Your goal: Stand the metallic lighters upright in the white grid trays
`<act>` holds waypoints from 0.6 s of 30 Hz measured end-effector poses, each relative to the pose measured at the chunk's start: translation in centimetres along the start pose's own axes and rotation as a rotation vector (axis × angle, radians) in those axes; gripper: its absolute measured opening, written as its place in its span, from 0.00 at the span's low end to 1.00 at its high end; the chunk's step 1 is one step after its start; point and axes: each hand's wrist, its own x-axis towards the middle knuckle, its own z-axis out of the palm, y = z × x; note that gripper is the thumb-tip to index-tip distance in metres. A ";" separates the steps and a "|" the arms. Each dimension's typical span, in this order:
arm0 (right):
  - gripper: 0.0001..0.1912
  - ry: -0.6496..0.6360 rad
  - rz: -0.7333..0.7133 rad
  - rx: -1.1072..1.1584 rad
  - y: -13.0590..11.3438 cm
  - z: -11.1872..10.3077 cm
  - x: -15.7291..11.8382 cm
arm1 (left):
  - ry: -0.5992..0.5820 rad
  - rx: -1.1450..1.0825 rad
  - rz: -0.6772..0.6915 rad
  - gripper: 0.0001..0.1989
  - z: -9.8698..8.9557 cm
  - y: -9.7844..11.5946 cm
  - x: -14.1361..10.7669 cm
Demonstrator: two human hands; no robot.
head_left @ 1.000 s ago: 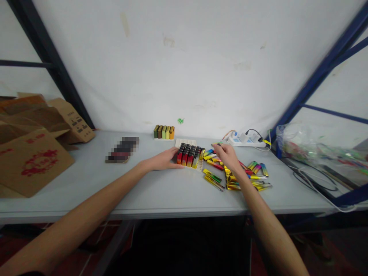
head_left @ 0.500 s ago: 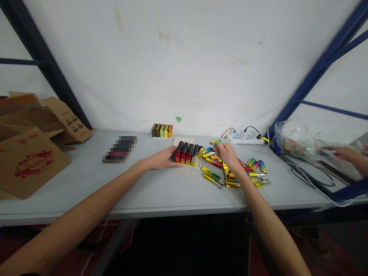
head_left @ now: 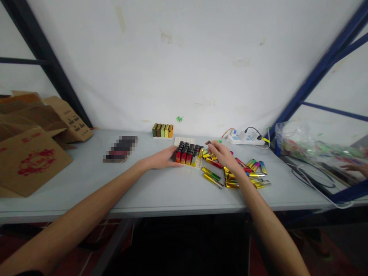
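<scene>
Red and gold lighters point(head_left: 185, 154) with black tops stand in rows in a white slotted tray point(head_left: 198, 165). My left hand point(head_left: 165, 158) grips the tray's left side, its fingers and thumb around the corner beside the lighters. To the right of the tray, my right hand point(head_left: 220, 151) is closed in a pinch on a lighter point(head_left: 209, 142); only its dark end shows at the fingertips. Beneath and beside this hand lies a loose pile of shiny gold, red and multicoloured lighters point(head_left: 232, 180), partly hidden by my wrist.
A block of green, yellow and orange lighters point(head_left: 162, 131) stands near the wall. A power strip point(head_left: 244, 137) with cables sits behind the pile. Cardboard boxes point(head_left: 43, 157) and a blurred-out dark object point(head_left: 120, 148) are on the left. Another person's hand point(head_left: 355, 168) shows beyond the blue frame point(head_left: 313, 73).
My right hand has moved left from the pile towards the tray, with a lighter's dark end at its fingertips. My left hand has stayed at the tray.
</scene>
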 end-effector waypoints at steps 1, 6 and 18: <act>0.26 -0.007 -0.001 0.036 -0.2 0.1 -0.1 | 0.004 -0.002 0.001 0.42 0.0 0.0 0.0; 0.24 0.077 0.019 0.085 -1.0 0.0 -0.3 | 0.008 -0.012 0.007 0.41 0.0 0.0 0.0; 0.27 0.158 0.014 0.087 -1.2 1.1 -0.6 | -0.009 -0.013 0.006 0.43 0.0 0.2 0.1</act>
